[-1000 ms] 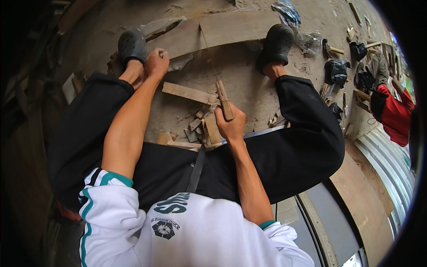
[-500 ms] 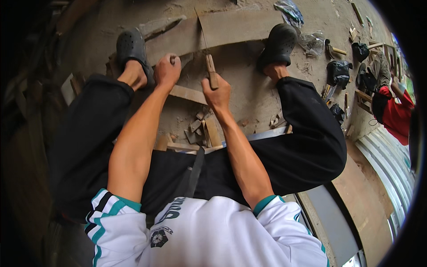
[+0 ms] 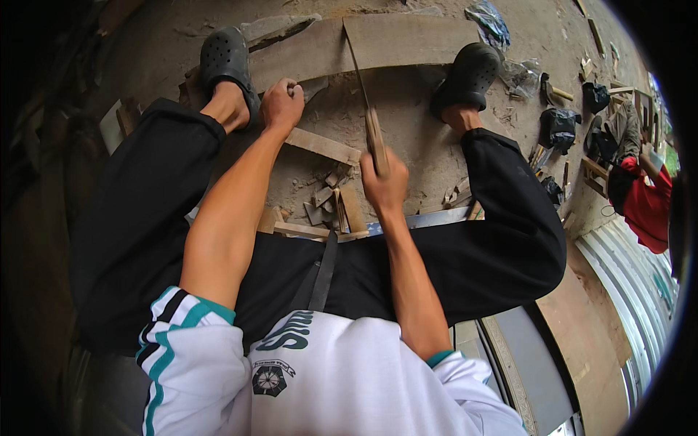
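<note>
A saw with a wooden handle is gripped in my right hand, in front of me right of centre. Its thin blade runs away from me and lies across a long wooden board, seen nearly edge-on. My left hand is closed in a fist just near the board's close edge, beside my left shoe. Something small and dark shows at its thumb, too hidden to name. The board spans the ground between my left shoe and my right shoe.
A loose wood strip and several offcuts lie between my legs. Plastic bags and a black bag are on the dirt ground to the right. Beyond them is a person in red, near corrugated metal sheet.
My right hand has drawn the saw back toward me and to the right, its handle now lower in view. My left hand remains closed near the board, shifted little.
</note>
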Tool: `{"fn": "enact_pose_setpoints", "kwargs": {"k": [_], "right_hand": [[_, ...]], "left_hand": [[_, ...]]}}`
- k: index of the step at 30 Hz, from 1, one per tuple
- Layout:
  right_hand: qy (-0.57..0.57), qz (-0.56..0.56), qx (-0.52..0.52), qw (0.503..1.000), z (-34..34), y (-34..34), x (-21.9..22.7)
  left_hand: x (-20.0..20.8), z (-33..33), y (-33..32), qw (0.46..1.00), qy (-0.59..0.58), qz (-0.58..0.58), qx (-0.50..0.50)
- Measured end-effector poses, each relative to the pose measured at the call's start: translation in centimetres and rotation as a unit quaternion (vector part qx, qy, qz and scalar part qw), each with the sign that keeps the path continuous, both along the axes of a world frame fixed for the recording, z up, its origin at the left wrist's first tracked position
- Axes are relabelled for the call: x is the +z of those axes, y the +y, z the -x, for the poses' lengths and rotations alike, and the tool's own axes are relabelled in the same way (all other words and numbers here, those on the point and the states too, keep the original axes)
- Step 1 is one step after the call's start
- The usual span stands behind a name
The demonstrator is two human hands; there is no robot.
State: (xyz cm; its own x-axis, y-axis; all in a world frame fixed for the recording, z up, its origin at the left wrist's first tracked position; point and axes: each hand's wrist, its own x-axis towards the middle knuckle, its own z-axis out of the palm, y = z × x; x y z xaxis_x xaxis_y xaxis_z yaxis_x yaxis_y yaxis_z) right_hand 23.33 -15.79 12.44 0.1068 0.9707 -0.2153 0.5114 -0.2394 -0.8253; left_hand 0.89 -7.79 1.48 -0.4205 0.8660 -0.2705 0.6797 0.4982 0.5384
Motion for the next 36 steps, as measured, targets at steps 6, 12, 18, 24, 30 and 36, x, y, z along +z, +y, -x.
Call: {"fn": "enact_pose_setpoints", "kwargs": {"k": [6, 12, 18, 24, 30, 36], "right_hand": [[0.003, -0.001, 0.006, 1.000, 1.5, 6.4, -3.4], [0.034, -0.062, 0.002, 0.997, 0.0, -1.5, 1.3], [-0.017, -0.016, 0.005, 1.000, 1.5, 6.1, -2.9], [0.055, -0.034, -0.015, 0.998, 0.6, -0.8, 1.5], [-0.007, -0.026, -0.017, 1.000, 2.8, 6.5, -3.6], [-0.003, -0.018, 0.021, 1.000, 0.2, 1.1, 1.0]], "left_hand": [[2.1, -1.9, -0.1, 0.999, -0.045, 0.009, 0.012], [2.1, 0.1, 0.7, 0.999, -0.009, 0.008, 0.031], [2.7, -1.8, 0.2, 0.997, -0.049, -0.049, 0.022], [1.5, 1.1, 0.8, 0.998, -0.013, -0.026, 0.057], [2.0, -1.0, -0.3, 0.999, -0.024, -0.024, 0.019], [1.4, -0.3, 1.0, 0.998, -0.008, 0.011, 0.054]]}}
